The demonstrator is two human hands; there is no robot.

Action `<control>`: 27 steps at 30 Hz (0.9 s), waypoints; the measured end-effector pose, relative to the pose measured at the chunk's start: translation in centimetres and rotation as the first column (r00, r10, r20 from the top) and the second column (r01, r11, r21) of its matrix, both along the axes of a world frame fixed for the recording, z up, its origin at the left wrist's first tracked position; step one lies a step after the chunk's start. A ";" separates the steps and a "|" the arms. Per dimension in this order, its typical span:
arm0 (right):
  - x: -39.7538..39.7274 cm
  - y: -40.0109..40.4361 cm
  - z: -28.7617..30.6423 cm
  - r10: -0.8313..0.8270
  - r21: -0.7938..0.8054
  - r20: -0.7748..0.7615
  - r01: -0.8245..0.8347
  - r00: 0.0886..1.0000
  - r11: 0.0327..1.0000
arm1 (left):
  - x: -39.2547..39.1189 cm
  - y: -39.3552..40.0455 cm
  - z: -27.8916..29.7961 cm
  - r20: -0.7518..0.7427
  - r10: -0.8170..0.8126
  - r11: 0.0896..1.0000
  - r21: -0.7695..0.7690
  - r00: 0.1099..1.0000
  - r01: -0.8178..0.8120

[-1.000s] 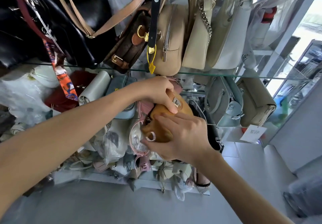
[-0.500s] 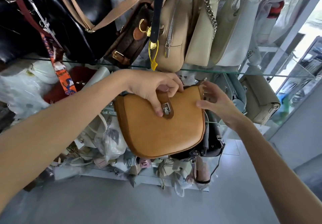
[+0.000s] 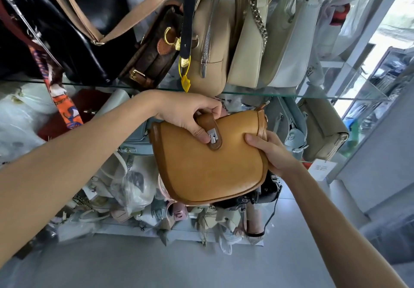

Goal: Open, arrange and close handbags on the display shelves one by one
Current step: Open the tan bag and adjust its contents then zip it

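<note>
A tan leather saddle handbag [image 3: 208, 169] is held in front of the glass shelves, its flat front facing me. A brown strap tab with a silver clasp [image 3: 212, 136] runs down from its top edge. My left hand [image 3: 188, 117] grips the top of the bag, thumb pressed beside the clasp and fingers curled over the tab. My right hand [image 3: 271, 153] holds the bag's right edge, thumb on the front and fingers behind it. The bag looks closed.
The glass shelf [image 3: 313, 96] above carries a black bag [image 3: 74, 27], a brown monogram bag [image 3: 154, 56], a beige zip bag [image 3: 210, 47] and cream bags [image 3: 268, 47]. Grey and taupe bags [image 3: 322, 128] stand right. Wrapped bags [image 3: 132, 182] crowd the lower shelf. Grey floor lies below.
The bag was turned from end-on to face-on. My right hand shifted from its underside to its right edge and now grips it. My left thumb stays by the clasp.
</note>
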State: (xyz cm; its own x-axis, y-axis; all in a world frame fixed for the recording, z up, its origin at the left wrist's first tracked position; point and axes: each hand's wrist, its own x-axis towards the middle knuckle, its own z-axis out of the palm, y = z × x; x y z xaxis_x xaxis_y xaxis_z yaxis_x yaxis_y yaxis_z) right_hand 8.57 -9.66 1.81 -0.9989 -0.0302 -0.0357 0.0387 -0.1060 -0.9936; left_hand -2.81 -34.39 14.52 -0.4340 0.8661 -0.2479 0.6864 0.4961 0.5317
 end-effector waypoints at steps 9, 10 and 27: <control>-0.8 -0.2 -0.3 -0.021 -0.012 0.029 0.021 0.999 1.000 | -1.1 -0.5 -1.5 0.165 0.118 0.992 -0.069 0.979 -0.108; -0.9 -0.4 0.0 -0.059 -0.006 0.039 0.059 0.998 0.998 | -1.2 -0.7 -1.9 0.191 0.158 0.987 -0.037 0.969 -0.154; -0.6 -0.9 -2.5 -0.042 0.638 0.054 -0.002 0.998 0.770 | -2.1 8.4 -6.0 0.382 0.688 0.501 0.366 0.617 -0.785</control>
State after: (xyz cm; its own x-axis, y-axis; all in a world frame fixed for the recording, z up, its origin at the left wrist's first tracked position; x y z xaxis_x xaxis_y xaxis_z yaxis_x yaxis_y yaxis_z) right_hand 7.93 -10.60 -0.65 -0.9940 0.0414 -0.1010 0.1071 0.5490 -0.8290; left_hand -4.94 -25.96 8.50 -0.9623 0.2655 -0.0594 0.0665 0.4413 0.8949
